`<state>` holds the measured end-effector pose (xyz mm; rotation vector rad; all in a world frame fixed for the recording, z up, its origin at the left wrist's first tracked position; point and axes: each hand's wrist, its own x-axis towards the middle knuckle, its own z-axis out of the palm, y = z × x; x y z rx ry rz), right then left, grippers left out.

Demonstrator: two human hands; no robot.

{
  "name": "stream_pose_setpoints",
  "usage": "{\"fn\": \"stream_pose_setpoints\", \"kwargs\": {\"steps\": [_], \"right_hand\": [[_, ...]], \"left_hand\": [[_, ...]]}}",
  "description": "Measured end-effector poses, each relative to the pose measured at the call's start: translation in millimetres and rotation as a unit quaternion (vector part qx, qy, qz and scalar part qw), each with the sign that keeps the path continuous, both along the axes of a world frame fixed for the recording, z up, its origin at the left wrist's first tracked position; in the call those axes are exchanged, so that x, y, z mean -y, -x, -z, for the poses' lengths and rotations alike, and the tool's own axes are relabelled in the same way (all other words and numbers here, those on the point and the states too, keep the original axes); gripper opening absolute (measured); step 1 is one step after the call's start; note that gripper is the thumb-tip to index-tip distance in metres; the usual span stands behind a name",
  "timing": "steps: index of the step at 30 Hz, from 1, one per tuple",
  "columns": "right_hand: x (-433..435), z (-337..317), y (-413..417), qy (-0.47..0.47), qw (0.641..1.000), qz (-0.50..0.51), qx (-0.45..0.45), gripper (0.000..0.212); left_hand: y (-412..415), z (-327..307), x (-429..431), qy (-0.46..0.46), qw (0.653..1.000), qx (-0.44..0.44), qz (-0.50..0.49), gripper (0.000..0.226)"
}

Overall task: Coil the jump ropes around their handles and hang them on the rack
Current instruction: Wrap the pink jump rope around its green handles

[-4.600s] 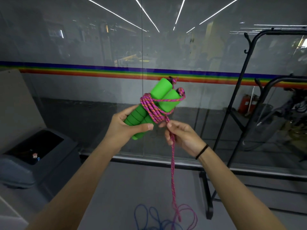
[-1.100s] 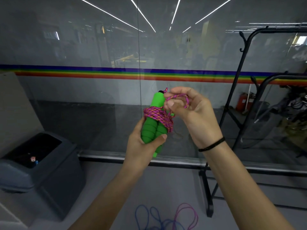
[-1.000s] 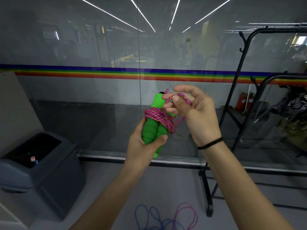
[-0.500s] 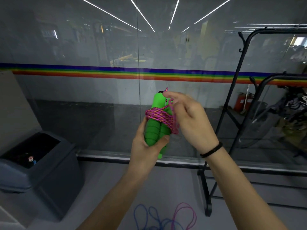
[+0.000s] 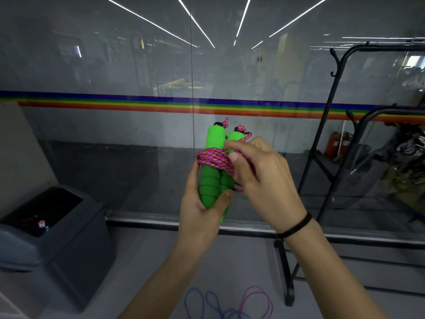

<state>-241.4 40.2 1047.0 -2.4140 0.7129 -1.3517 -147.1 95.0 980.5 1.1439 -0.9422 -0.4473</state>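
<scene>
Green handles [image 5: 216, 166] upright, side by side; pink rope [image 5: 213, 160] coiled around.

Indoor sports or fitness premises, commercial rather than domestic. A full-height glass partition wall [image 5: 115, 146] is noted, banded by a rainbow-coloured stripe [image 5: 115, 103], with long linear ceiling lights [image 5: 149, 20] reflected in it. A black tubular metal rack with hooks [image 5: 286, 279] is stood against the glass. Loose blue and pink jump-rope cords [image 5: 218, 305] are seen on the smooth grey floor [image 5: 230, 261]. A grey plastic waste bin [image 5: 69, 238] and a red fire extinguisher [image 5: 332, 145] are recorded.
</scene>
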Motion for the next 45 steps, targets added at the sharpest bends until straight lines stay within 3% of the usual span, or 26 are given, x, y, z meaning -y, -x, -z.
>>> {"fn": "stream_pose_setpoints", "kwargs": {"steps": [6, 12, 16, 22, 30, 38, 45], "right_hand": [[-0.6, 6.5, -4.0, 0.013, 1.0, -0.011, -0.011, 0.034], [1.7, 7.3, -2.4, -0.07, 0.995, -0.058, 0.05, 0.015], [4.6, 14.7, -9.6, -0.017, 0.998, -0.009, 0.06, 0.006], [9.3, 20.9, -15.7, 0.024, 0.997, 0.036, 0.067, 0.009], [11.3, 26.5, -16.9, 0.008, 0.997, 0.046, 0.06, 0.019], [13.0, 33.2, -15.6, 0.011, 0.999, 0.049, 0.021, 0.014], [9.1, 28.6, -19.0, 0.01, 0.999, 0.04, 0.017, 0.023]], "left_hand": [[0.5, -4.3, -0.3, 0.0, 1.0, 0.004, 0.009, 0.072], [0.6, -4.7, 2.2, 0.009, 1.0, 0.0, 0.003, 0.073], [2.6, -3.7, 0.9, 0.019, 1.0, 0.008, 0.008, 0.07], [5.6, -1.1, -2.0, 0.017, 0.999, 0.044, -0.015, 0.073], [1.6, 6.5, -1.6, -0.031, 0.997, 0.059, -0.037, 0.085], [-6.3, 6.4, 1.4, -0.035, 0.997, 0.048, -0.04, 0.079], [-4.3, 4.6, -4.0, -0.037, 0.998, 0.052, -0.026, 0.079]]}}
